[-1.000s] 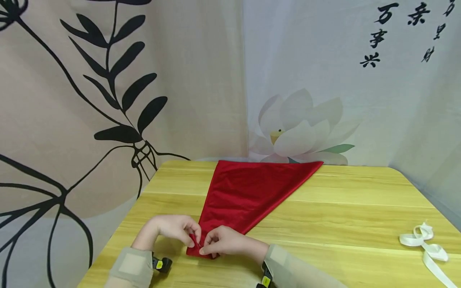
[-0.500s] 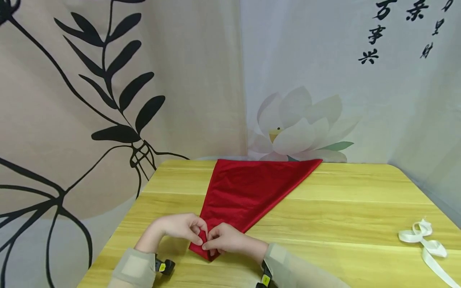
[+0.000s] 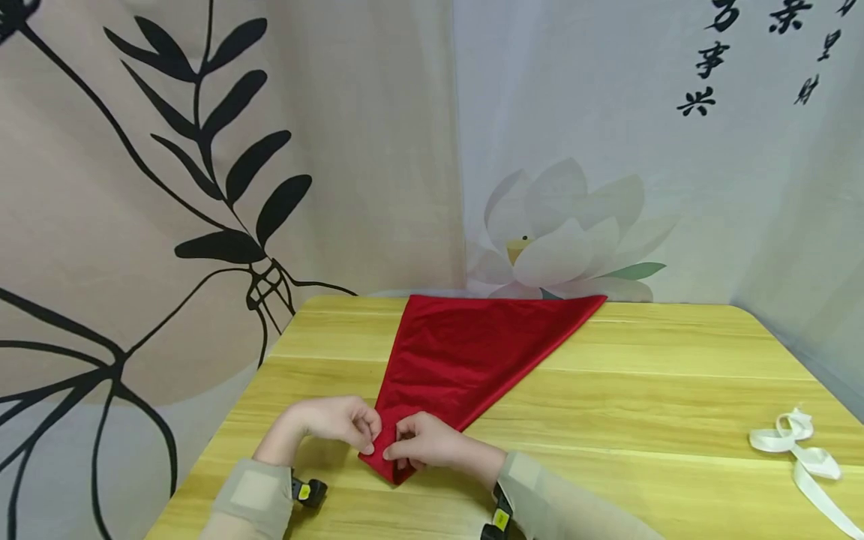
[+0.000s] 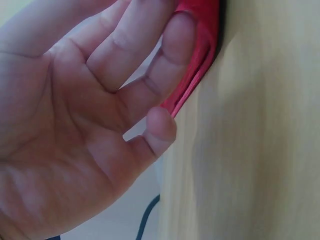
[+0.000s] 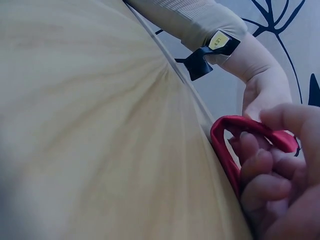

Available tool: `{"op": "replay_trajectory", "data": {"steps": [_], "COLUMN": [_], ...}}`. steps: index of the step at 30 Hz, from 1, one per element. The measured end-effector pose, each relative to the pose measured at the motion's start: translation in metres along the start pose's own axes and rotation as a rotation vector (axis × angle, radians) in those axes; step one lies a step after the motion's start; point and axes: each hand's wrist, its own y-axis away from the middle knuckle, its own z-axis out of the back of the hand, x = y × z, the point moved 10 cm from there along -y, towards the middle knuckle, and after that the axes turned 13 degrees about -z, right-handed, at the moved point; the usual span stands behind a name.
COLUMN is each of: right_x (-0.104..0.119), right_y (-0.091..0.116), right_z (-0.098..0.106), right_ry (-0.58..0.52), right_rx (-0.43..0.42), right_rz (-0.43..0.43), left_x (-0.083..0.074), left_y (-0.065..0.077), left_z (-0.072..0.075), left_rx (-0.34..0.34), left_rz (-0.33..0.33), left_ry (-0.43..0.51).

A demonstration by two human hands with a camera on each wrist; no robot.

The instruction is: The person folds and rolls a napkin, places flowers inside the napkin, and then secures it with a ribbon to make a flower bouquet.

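A shiny red cloth [image 3: 466, 349] lies folded in a long wedge, wide at the far edge and narrow near me. At its near end, a corner is folded over and ends in a point. My left hand [image 3: 337, 421] pinches the left side of that end between thumb and forefinger. On the other side, my right hand [image 3: 435, 442] pinches the fold, its remaining fingers curled beneath. The right wrist view has the red cloth [image 5: 225, 150] bent in a loop around those fingertips. Behind the left fingers, a layered red edge [image 4: 200, 60] shows in the left wrist view.
The wooden table [image 3: 607, 420] carries a loosely curled white ribbon [image 3: 799, 450] at the right. A printed curtain [image 3: 378, 150] with leaves, a lotus and writing hangs right behind the table's far edge. Each wrist wears a small black camera [image 3: 310, 493].
The cloth's near end has turned from a blunt edge into a folded point. Both hands have shifted slightly with it, and the gap between their fingertips has widened.
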Motion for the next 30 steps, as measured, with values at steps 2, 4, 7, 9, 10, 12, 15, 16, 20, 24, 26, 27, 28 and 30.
{"op": "replay_trajectory", "data": {"steps": [2,4,7,9,10,12,15,16,20,24,26,27,28,30], "right_x": [-0.002,-0.003,-0.006,-0.004,-0.004,-0.001,0.001,0.001,0.0,0.002,0.003,0.003,0.003,0.005], "right_y": [-0.001,-0.002,-0.002,-0.001,-0.001,0.001,0.003,0.003,0.002,0.002,0.003,0.003,0.003,0.004], "right_z": [0.003,0.006,0.011,0.014,0.016,0.019,0.024,0.025,0.026,0.027,0.027,0.027,0.027,0.027], "right_ry": [-0.044,-0.089,-0.127,-0.121,-0.111,-0.09,-0.033,-0.012,0.091,0.2,0.241,0.258,0.274,0.3], "right_rx": [-0.016,-0.027,-0.04,-0.045,-0.048,-0.046,-0.041,-0.035,-0.009,-0.018,-0.034,-0.043,-0.051,-0.061], "right_rz": [-0.016,-0.037,-0.067,-0.073,-0.072,-0.066,-0.053,-0.051,-0.031,0.006,0.019,0.022,0.028,0.036], "left_x": [-0.001,0.0,0.0,0.001,0.001,0.001,0.001,0.0,0.0,0.002,0.004,0.004,0.005,0.005], "left_y": [-0.003,-0.005,-0.008,-0.01,-0.011,-0.012,-0.014,-0.015,-0.016,-0.016,-0.015,-0.014,-0.013,-0.011], "left_z": [0.001,0.002,0.003,0.003,0.003,0.003,0.002,0.001,0.0,-0.003,-0.004,-0.004,-0.005,-0.004], "left_rx": [-0.014,-0.026,-0.047,-0.059,-0.066,-0.077,-0.087,-0.09,-0.094,-0.076,-0.063,-0.056,-0.052,-0.047], "left_rz": [-0.011,-0.011,-0.01,-0.004,0.0,0.011,0.029,0.035,0.05,0.049,0.05,0.052,0.054,0.06], "left_ry": [-0.013,-0.027,-0.052,-0.062,-0.066,-0.072,-0.092,-0.101,-0.119,-0.094,-0.065,-0.052,-0.041,-0.03]}}
